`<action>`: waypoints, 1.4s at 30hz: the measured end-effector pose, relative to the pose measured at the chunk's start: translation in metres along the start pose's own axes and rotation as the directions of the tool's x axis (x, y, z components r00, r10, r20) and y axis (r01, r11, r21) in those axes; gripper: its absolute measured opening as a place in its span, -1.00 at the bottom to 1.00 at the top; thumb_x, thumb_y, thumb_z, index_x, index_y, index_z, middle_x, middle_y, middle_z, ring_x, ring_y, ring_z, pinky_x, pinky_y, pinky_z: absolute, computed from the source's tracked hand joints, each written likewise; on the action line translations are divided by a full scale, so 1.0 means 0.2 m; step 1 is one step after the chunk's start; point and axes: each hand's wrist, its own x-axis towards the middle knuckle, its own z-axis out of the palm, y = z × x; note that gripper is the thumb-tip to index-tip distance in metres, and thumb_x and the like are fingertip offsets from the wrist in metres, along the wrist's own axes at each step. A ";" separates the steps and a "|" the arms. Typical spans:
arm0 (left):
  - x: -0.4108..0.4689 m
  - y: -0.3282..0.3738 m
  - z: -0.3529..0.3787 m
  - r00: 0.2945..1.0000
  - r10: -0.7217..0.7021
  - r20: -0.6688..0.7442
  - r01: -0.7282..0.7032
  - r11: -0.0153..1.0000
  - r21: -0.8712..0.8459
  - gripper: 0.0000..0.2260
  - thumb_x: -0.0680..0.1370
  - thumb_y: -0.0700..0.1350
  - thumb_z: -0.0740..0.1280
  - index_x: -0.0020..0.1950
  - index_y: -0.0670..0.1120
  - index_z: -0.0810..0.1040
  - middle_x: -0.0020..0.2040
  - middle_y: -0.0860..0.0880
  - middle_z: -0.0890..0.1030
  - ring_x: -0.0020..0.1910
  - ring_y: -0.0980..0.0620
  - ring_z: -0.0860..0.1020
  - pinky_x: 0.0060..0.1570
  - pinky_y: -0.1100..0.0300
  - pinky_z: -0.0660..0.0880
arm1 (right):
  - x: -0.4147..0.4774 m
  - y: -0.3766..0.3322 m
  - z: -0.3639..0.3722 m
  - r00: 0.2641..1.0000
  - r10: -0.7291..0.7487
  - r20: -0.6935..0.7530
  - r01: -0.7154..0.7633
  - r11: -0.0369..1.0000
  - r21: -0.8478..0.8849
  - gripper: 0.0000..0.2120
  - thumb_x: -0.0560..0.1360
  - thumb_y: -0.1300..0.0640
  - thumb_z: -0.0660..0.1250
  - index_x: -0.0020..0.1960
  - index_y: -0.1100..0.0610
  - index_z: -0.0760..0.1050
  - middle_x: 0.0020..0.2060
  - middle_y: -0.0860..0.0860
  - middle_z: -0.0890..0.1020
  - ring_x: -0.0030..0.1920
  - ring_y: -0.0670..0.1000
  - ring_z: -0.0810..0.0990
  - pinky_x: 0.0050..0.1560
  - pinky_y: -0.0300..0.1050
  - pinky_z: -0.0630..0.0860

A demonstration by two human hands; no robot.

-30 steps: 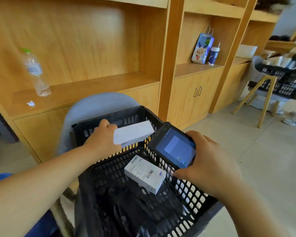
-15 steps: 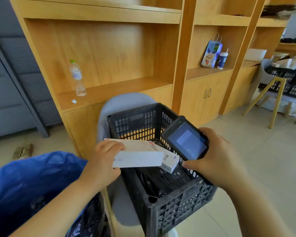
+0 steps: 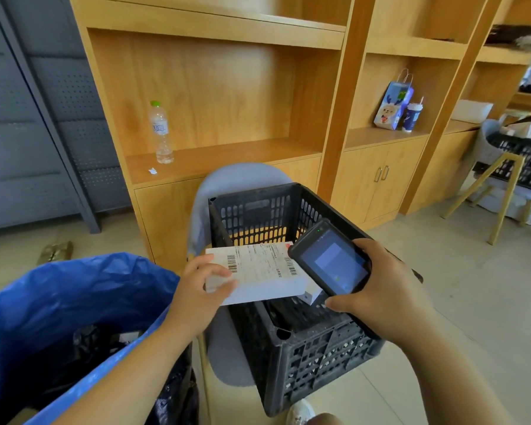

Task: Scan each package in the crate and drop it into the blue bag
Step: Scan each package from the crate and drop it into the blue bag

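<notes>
White package (image 3: 259, 273), label side up, held level over the black crate's (image 3: 313, 348) near-left rim. Left hand (image 3: 201, 291) grips its left end, thumb on top. Right hand (image 3: 380, 297) grips the scanner (image 3: 331, 260) just beside the package's right end. Blue bag (image 3: 74, 302) sits left of the crate.

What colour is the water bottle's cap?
Light green; the cap shows best in the head view.
</notes>
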 end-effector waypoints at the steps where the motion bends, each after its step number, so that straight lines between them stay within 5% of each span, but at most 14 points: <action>1: 0.00 0.01 0.01 0.999 -0.023 -0.029 0.021 0.999 -0.040 -0.95 0.52 -0.15 0.39 -0.06 0.00 0.60 0.24 0.10 0.37 0.22 0.09 0.39 0.01 0.41 0.36 | 0.00 0.00 0.00 1.000 0.003 0.007 -0.003 1.000 -0.001 -0.09 0.09 -0.20 0.55 0.34 -0.10 0.23 -0.02 -0.15 0.45 -0.08 -0.03 0.47 -0.26 -0.14 0.43; 6: 0.03 0.02 0.03 0.959 -0.230 -0.168 0.197 0.961 -0.192 -0.79 0.57 -0.12 0.33 0.18 0.00 0.43 0.10 -0.01 0.50 -0.12 0.10 0.57 -0.35 0.40 0.48 | 0.00 0.00 0.01 0.999 0.013 0.048 -0.013 1.000 0.004 -0.12 0.09 -0.19 0.54 0.30 -0.11 0.21 0.02 -0.09 0.48 -0.02 0.03 0.49 -0.09 0.04 0.54; 10: 0.06 0.02 -0.01 0.829 -0.549 0.107 0.527 0.703 -0.478 -0.74 0.53 -0.16 0.38 0.18 -0.17 0.46 -0.05 -0.12 0.65 -0.08 -0.08 0.64 -0.14 0.02 0.59 | 0.00 0.00 0.01 0.998 0.014 0.056 -0.015 1.000 0.022 -0.13 0.11 -0.15 0.56 0.32 -0.08 0.24 0.01 -0.10 0.48 -0.05 0.01 0.50 -0.11 0.01 0.55; 13: 0.05 0.02 -0.04 0.763 -0.558 0.326 0.636 0.560 -0.531 -0.84 0.52 -0.21 0.38 0.09 -0.17 0.54 -0.10 -0.16 0.70 -0.07 -0.13 0.65 -0.20 -0.01 0.58 | 0.00 -0.01 0.01 0.998 0.017 0.067 -0.019 1.000 0.023 -0.16 0.11 -0.14 0.57 0.29 -0.09 0.24 -0.03 -0.12 0.48 -0.08 0.00 0.51 -0.13 0.01 0.56; 17: 0.03 0.00 -0.05 0.756 -0.540 0.369 0.638 0.486 -0.597 -0.82 0.48 -0.26 0.40 0.07 -0.20 0.56 -0.11 -0.18 0.71 -0.05 -0.16 0.65 -0.18 -0.03 0.58 | -0.01 -0.03 0.01 0.995 -0.007 0.097 0.006 1.000 0.009 -0.23 0.11 -0.13 0.57 0.22 -0.10 0.27 -0.07 -0.15 0.49 -0.11 -0.04 0.51 -0.15 0.00 0.57; 23: 0.02 0.02 -0.07 0.886 -0.457 0.082 0.402 0.664 -0.630 -0.65 0.37 -0.29 0.51 0.11 -0.14 0.53 0.04 -0.08 0.66 0.01 -0.05 0.64 -0.11 0.07 0.59 | -0.02 -0.09 0.00 0.986 -0.042 0.161 0.059 0.993 -0.101 -0.13 0.13 -0.18 0.54 0.33 -0.11 0.21 -0.03 -0.16 0.44 -0.06 -0.05 0.49 -0.12 -0.06 0.55; 28: 0.02 0.05 -0.12 0.947 -0.272 -0.168 0.187 0.897 -0.401 -0.49 0.30 -0.13 0.59 0.19 0.03 0.50 0.06 0.11 0.62 0.05 0.06 0.60 0.06 -0.05 0.58 | -0.02 -0.14 -0.01 0.972 -0.109 0.210 0.146 0.975 -0.170 -0.17 0.14 -0.18 0.52 0.31 -0.13 0.22 -0.11 -0.18 0.37 -0.10 -0.06 0.47 -0.23 -0.17 0.48; 42: 0.00 0.06 -0.16 0.953 -0.144 -0.265 0.058 0.951 -0.305 -0.46 0.32 -0.07 0.57 0.23 0.07 0.46 0.04 0.16 0.60 0.00 0.22 0.56 -0.12 0.29 0.50 | -0.04 -0.18 -0.04 0.963 -0.141 0.229 0.196 0.952 -0.234 -0.18 0.17 -0.17 0.50 0.34 -0.09 0.23 -0.04 -0.16 0.46 -0.10 -0.09 0.45 -0.36 -0.30 0.30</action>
